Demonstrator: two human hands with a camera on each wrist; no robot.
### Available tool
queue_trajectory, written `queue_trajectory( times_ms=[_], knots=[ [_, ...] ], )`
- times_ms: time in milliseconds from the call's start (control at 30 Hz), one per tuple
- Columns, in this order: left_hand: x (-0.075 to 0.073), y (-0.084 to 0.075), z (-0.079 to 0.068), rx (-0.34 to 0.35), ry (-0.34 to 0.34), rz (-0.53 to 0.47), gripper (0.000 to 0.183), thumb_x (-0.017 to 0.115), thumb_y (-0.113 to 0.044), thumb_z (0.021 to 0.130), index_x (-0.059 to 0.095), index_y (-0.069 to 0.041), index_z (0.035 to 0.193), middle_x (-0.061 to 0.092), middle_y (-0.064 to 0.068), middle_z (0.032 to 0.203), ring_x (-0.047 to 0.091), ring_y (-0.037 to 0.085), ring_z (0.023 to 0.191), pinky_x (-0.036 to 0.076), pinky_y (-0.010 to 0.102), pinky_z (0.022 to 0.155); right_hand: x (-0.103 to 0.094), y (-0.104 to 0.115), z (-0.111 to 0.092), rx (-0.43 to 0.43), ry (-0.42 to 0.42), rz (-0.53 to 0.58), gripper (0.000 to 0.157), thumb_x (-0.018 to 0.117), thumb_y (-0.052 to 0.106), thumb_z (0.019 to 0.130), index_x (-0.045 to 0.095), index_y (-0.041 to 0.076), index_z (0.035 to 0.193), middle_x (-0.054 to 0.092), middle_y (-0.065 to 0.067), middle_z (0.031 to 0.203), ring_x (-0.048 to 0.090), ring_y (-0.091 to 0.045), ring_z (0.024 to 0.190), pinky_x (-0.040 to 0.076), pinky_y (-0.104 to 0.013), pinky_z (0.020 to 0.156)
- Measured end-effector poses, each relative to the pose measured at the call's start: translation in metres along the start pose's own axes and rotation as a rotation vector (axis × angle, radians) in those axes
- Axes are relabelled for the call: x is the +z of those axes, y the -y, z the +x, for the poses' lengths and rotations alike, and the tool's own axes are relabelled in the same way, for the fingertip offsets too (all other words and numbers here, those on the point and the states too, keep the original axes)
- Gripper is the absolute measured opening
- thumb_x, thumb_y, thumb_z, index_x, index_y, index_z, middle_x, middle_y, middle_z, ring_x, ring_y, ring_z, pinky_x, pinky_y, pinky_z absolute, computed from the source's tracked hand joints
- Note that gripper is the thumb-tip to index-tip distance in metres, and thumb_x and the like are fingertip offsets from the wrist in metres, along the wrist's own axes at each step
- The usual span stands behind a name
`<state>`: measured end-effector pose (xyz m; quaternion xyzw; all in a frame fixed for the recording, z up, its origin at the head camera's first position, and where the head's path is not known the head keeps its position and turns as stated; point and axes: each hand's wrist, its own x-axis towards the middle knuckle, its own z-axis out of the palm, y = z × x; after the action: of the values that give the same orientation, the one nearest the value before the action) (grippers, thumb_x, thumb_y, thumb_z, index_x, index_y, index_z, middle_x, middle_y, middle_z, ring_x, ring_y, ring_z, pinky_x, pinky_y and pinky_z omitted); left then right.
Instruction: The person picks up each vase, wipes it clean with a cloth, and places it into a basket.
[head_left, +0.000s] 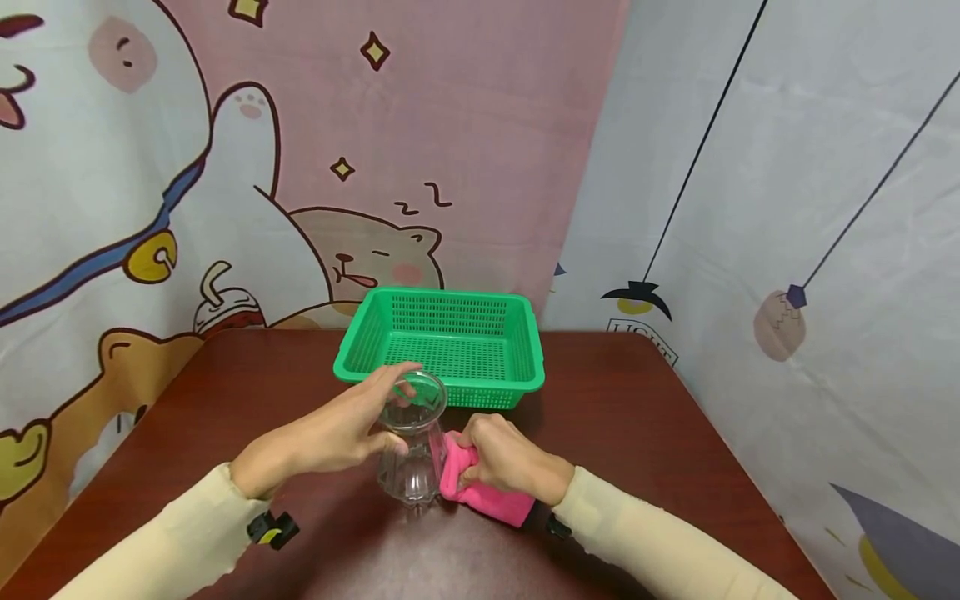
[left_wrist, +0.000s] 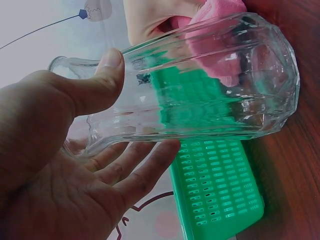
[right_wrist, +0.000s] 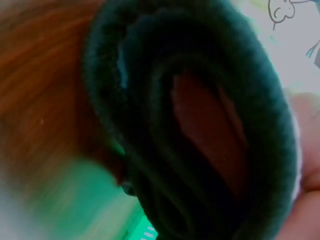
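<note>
My left hand (head_left: 330,437) holds a clear glass vase (head_left: 412,477) round its narrower neck, thumb on one side and fingers on the other. The vase has a flared mouth and faceted sides, and its base is down near the table. My right hand (head_left: 513,460) grips a bunched pink cloth (head_left: 498,504) against the vase's right side. In the left wrist view, the pink cloth (left_wrist: 220,45) shows behind the glass. Folded cloth (right_wrist: 270,130) fills much of the right wrist view, looking dark and blurred there.
A green plastic basket (head_left: 450,385) with slotted walls stands behind the vase, close to the hands. The dark red-brown table (head_left: 637,433) reaches back to a printed curtain (head_left: 480,150), with another curtain along the right.
</note>
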<state>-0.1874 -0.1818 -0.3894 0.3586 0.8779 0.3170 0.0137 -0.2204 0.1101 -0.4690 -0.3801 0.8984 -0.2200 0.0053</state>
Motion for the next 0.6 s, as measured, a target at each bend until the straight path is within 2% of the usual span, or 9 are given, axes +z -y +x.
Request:
queue_trajectory(
  times_ms=[67, 167, 233, 300, 467, 600],
  knots=[
    [0.0000, 0.0004, -0.0005, -0.002, 0.001, -0.002, 0.098, 0.091, -0.015, 0.102, 0.029, -0.004, 0.178, 0.062, 0.022, 0.155, 0.071, 0.041, 0.144, 0.068, 0.035, 0.099, 0.0007, 0.0004, 0.0002, 0.013, 0.004, 0.019, 0.029, 0.110, 0.020, 0.081, 0.094, 0.009, 0.102, 0.086, -0.007, 0.098, 0.045, 0.001, 0.072, 0.046, -0.018, 0.061],
    [0.0001, 0.0007, -0.0014, -0.009, 0.003, 0.000, 0.099, 0.090, -0.016, 0.103, 0.028, -0.005, 0.178, 0.062, 0.022, 0.155, 0.070, 0.040, 0.145, 0.068, 0.034, 0.100, 0.0021, 0.0003, 0.0008, 0.035, 0.005, 0.060, 0.048, 0.110, 0.018, 0.082, 0.091, 0.008, 0.125, 0.090, -0.005, 0.107, 0.041, 0.002, 0.066, 0.042, -0.018, 0.058],
    [0.0001, 0.0009, -0.0018, -0.014, 0.003, 0.000, 0.099, 0.090, -0.017, 0.103, 0.028, -0.005, 0.179, 0.062, 0.022, 0.156, 0.070, 0.040, 0.145, 0.068, 0.034, 0.100, 0.0026, -0.0003, 0.0010, 0.051, 0.007, 0.076, 0.049, 0.109, 0.018, 0.082, 0.091, 0.010, 0.127, 0.090, -0.001, 0.107, 0.041, 0.003, 0.064, 0.043, -0.017, 0.059],
    [0.0000, 0.0008, -0.0020, -0.015, 0.004, 0.002, 0.099, 0.090, -0.017, 0.103, 0.028, -0.006, 0.179, 0.062, 0.022, 0.156, 0.070, 0.040, 0.145, 0.068, 0.034, 0.100, 0.0034, -0.0013, 0.0010, 0.066, -0.005, 0.092, 0.051, 0.110, 0.018, 0.082, 0.090, 0.010, 0.128, 0.091, 0.000, 0.115, 0.044, 0.003, 0.066, 0.046, -0.017, 0.060],
    [-0.0004, -0.0006, -0.0011, -0.008, 0.000, 0.000, 0.098, 0.090, -0.015, 0.103, 0.028, -0.005, 0.179, 0.062, 0.023, 0.156, 0.071, 0.041, 0.144, 0.068, 0.033, 0.099, 0.0047, -0.0048, -0.0006, 0.095, -0.046, 0.122, 0.057, 0.112, 0.020, 0.077, 0.090, 0.011, 0.129, 0.091, -0.001, 0.119, 0.060, 0.002, 0.083, 0.056, -0.018, 0.071],
    [-0.0009, -0.0017, -0.0007, -0.003, 0.001, -0.001, 0.098, 0.090, -0.017, 0.103, 0.028, -0.004, 0.179, 0.062, 0.023, 0.155, 0.071, 0.041, 0.144, 0.068, 0.033, 0.098, 0.0046, -0.0059, -0.0023, 0.103, -0.064, 0.149, 0.059, 0.111, 0.017, 0.076, 0.089, 0.011, 0.130, 0.090, 0.000, 0.120, 0.064, 0.000, 0.090, 0.058, -0.019, 0.077]
  ],
)
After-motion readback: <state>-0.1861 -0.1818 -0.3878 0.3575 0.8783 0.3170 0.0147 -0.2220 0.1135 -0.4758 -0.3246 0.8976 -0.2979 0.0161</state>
